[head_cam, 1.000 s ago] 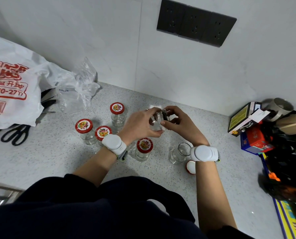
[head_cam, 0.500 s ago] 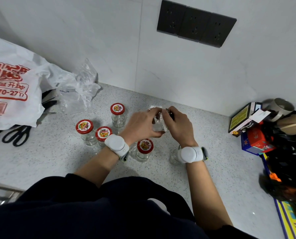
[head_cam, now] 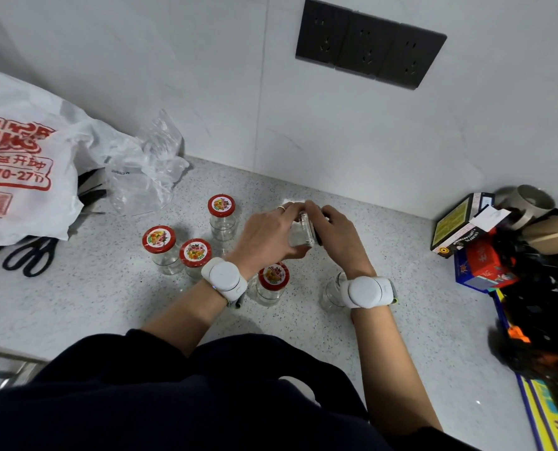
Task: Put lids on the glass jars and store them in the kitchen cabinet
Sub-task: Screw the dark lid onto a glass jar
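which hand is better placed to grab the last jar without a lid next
Probably the right hand, now gripping the lid: the unlidded jar stands right beside its wrist, while the left hand grips the held jar and would have to cross over.

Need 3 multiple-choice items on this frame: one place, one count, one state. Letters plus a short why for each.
1. Where do the scissors lie?
A. on the counter, left of the jars, by the white bag
B. in the right hand
C. on top of a jar

2. How many red-lidded jars stand on the counter?
A. two
B. four
C. six

3. How is the held jar placed?
A. upright on the counter
B. tipped on its side, gripped by the left hand and right hand
C. inside the white bag

Key:
1 A, the black handles lie at the far left beside the bag.
2 B, four red lids show near the left wrist.
3 B, both hands curl round it above the counter.
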Demonstrator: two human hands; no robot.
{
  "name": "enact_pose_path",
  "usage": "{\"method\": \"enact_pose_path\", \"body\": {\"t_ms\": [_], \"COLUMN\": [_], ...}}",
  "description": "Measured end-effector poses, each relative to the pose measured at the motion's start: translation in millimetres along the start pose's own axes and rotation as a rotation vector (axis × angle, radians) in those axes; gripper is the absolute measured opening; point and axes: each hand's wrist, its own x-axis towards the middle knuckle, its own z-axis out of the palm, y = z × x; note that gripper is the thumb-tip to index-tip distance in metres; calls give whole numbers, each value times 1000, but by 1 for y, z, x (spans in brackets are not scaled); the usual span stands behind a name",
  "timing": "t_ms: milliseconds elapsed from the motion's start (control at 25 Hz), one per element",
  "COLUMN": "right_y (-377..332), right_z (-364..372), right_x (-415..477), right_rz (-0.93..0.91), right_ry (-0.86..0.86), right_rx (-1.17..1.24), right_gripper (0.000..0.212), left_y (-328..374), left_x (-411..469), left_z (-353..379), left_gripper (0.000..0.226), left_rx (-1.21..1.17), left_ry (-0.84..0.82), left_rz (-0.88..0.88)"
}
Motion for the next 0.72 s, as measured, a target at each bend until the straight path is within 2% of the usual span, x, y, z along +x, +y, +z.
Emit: {"method": "enact_pose_path", "body": {"t_ms": [80,160,200,320,400,520,720], "right_y": [2,9,14,18,18,17,11], "right_z": [-6,-9,-11,-13,-14,-9,5], "right_x": [-2,0,1,-3,-3,-3,-7], "right_rz": [-6,-40,-75,-203,-268,-343,-338], "right_ry": [-130,-174,-165,-181,-177,-78,98], "right_rx": [1,43,75,167,139,95,-109], "right_gripper": [72,86,83,51,49,45,36], "left_y": [-2,-5,-5,-5,-4,-2,2], "left_x": [0,-2,-2,-3,-3,-3,-6], "left_z": [0,-1,-1,-1,-2,-7,-7], "left_gripper": [79,80,80,76,75,74,72], "left_rx": [-21,-49,-58,-87,-120,-180,-204], "left_ry": [-9,-8,-3,27,36,9,-8], "left_rz": [-21,-54,-70,-87,-88,-108,-91]}}
